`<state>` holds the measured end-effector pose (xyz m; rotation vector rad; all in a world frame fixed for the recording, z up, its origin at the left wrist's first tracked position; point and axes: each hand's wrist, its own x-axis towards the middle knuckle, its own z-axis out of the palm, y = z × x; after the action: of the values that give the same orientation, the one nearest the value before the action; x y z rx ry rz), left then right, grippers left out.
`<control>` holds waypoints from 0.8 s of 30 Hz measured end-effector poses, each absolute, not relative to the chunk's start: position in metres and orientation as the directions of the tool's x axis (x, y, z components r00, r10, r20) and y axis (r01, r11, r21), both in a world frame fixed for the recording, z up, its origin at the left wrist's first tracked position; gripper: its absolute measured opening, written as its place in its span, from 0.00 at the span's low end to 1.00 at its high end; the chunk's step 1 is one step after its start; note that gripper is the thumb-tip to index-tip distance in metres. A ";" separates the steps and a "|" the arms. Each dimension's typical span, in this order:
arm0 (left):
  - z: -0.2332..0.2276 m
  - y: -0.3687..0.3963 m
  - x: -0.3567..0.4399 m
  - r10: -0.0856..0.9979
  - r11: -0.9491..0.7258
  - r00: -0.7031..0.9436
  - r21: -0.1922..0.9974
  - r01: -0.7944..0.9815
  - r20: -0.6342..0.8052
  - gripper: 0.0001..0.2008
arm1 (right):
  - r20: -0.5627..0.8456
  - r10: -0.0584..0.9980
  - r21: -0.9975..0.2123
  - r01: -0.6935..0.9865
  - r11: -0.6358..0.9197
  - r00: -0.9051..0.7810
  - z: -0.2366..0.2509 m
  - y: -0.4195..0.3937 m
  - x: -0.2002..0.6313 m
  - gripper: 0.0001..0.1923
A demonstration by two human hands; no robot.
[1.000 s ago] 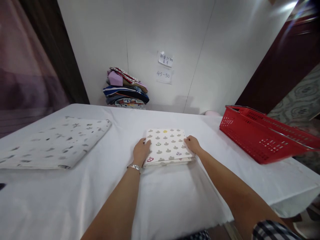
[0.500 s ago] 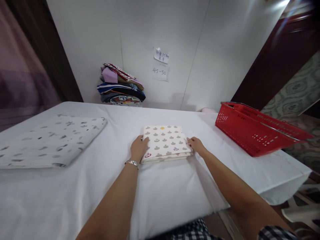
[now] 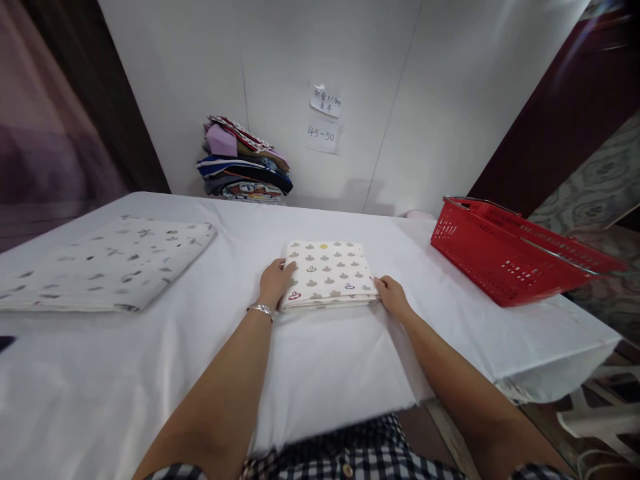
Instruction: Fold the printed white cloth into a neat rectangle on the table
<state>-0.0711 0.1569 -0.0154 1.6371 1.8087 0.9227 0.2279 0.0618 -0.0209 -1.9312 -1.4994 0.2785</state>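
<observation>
A folded white cloth (image 3: 327, 273) printed with grey mushroom-like shapes and a few coloured ones lies on the white-covered table in front of me. My left hand (image 3: 276, 281) grips its left side, thumb on top and the other fingers mostly hidden at the edge. At the right edge, my right hand (image 3: 393, 293) pinches the cloth's side between thumb and fingers. The cloth lies flat in a neat, layered rectangle. A bracelet circles my left wrist.
Another folded white cloth (image 3: 115, 263) with grey marks lies on the table's left. A stack of folded fabrics (image 3: 245, 163) stands at the back against the wall. The red basket (image 3: 505, 257) sits at the right. Paper notes (image 3: 324, 137) hang on the wall.
My view has tilted slightly downward. Both hands stay at the sides of the folded cloth, which now looks a little flatter, its right front corner drawn in more evenly.
</observation>
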 end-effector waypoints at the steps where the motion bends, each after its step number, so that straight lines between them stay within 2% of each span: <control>1: -0.015 0.157 -0.071 0.989 0.032 -0.132 0.783 0.621 0.064 0.21 | 0.279 0.910 -0.625 0.777 -0.071 0.307 -0.022 0.058 0.227 0.18; 3: -0.013 0.154 -0.071 0.984 0.001 -0.140 0.784 0.621 0.110 0.22 | 0.437 0.867 -0.613 0.785 0.094 0.238 -0.026 0.051 0.225 0.17; 5: -0.008 0.147 -0.068 0.967 -0.094 -0.121 0.758 0.645 0.223 0.22 | 0.591 0.801 -0.525 0.801 0.289 0.099 -0.031 0.046 0.222 0.16; 8: 0.005 0.128 -0.058 0.911 -0.327 0.033 0.670 0.666 0.412 0.19 | 0.669 0.734 -0.349 0.822 0.450 -0.118 -0.037 0.042 0.221 0.13; 12: 0.014 0.096 -0.043 0.781 -0.620 0.390 0.534 0.575 0.488 0.16 | 0.650 0.715 -0.229 0.831 0.507 -0.257 -0.036 0.043 0.222 0.12; 14: 0.012 0.086 -0.039 0.715 -0.698 0.495 0.453 0.555 0.494 0.14 | 0.642 0.715 -0.213 0.831 0.514 -0.278 -0.034 0.043 0.223 0.12; 17: 0.003 0.081 -0.038 0.695 -0.716 0.547 0.382 0.584 0.466 0.10 | 0.640 0.717 -0.223 0.827 0.515 -0.274 -0.032 0.044 0.223 0.12; 24: -0.001 0.082 -0.042 0.703 -0.707 0.550 0.355 0.611 0.452 0.13 | 0.618 0.718 -0.244 0.791 0.561 -0.319 -0.029 0.039 0.222 0.12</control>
<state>-0.0417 0.0821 -0.0010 2.6251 1.1216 0.8717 0.2224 0.0386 -0.0290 -1.2047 -2.0976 -0.1330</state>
